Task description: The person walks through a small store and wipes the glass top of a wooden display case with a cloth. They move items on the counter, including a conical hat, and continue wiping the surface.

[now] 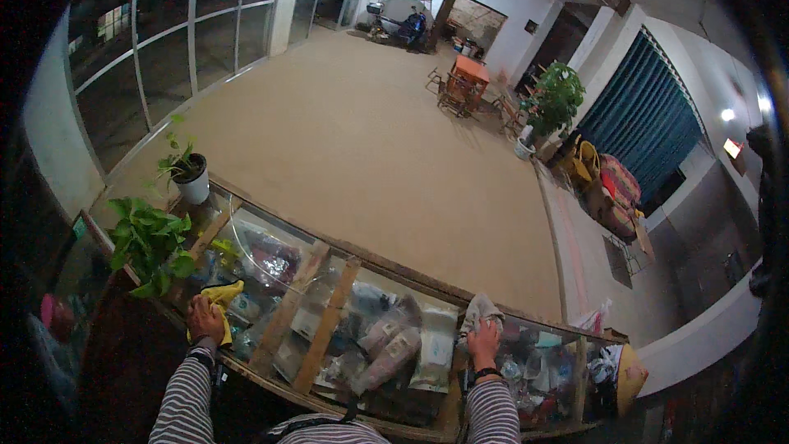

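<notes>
A wood-framed glass display counter (327, 314) runs across in front of me, with plastic-wrapped packages visible through its top. At its left part, my left hand (206, 320) presses on a yellow cloth (223, 297) with a dark edge. Further right, my right hand (484, 340) is on a crumpled greyish cloth (482, 313), close to the counter's far edge. A thin white cord (253, 259) curves over the glass between the hands, nearer the left one. The palms and the undersides of both cloths are hidden.
A leafy green plant (151, 240) stands just beyond my left hand, and a white pot (194, 185) with a smaller plant is at the counter's far left corner. Past the counter lie a wide tan floor (382, 154), an orange table (471, 68) and a large potted plant (555, 95).
</notes>
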The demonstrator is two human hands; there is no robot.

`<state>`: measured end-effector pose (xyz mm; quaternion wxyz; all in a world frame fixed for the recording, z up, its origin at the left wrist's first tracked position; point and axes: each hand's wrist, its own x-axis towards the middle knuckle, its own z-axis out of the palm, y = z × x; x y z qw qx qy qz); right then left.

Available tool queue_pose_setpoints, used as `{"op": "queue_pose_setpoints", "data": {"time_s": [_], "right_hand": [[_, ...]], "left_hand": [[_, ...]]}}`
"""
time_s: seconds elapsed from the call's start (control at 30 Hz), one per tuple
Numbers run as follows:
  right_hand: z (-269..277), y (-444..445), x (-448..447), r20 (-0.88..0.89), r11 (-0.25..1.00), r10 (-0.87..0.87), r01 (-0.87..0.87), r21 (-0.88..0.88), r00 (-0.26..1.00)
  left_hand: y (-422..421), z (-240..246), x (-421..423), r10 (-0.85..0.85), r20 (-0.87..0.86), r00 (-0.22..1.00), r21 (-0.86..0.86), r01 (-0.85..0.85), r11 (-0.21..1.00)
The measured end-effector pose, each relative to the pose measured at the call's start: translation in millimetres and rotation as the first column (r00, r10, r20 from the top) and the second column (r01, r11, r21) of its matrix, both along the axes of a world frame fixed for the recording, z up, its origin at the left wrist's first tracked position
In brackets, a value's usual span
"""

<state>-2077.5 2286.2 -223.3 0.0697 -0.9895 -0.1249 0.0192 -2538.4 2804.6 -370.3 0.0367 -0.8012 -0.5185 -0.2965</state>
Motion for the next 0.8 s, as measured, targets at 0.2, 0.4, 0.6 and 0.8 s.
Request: {"op": "queue_pose_setpoints", "data": {"time_s": [0.2, 0.4, 0.6, 0.8], "right_hand": [[-7, -5, 8, -0.015, 0.999, -0.051, 0.051, -0.017, 0.999], [-27, -16, 20, 0.158, 0.996, 0.075, -0.081, 0.03, 0.985], [-64, -33, 48, 0.554, 0.938, 0.333, -0.326, -0.115, 0.763], [-84, -61, 69, 0.282, 0.995, -0.038, 0.009, 0.103, 0.959]], "left_hand": [[-20, 49, 2, -0.05, -0.07, 0.996, -0.273, 0.029, 0.962], [-22, 52, 5, -0.082, 0.037, 0.996, -0.184, 0.087, 0.979], [-18, 38, 0, -0.087, 0.046, 0.995, -0.237, 0.095, 0.967], [-21, 42, 5, -0.054, 0.121, 0.991, -0.322, 0.091, 0.943]]}}
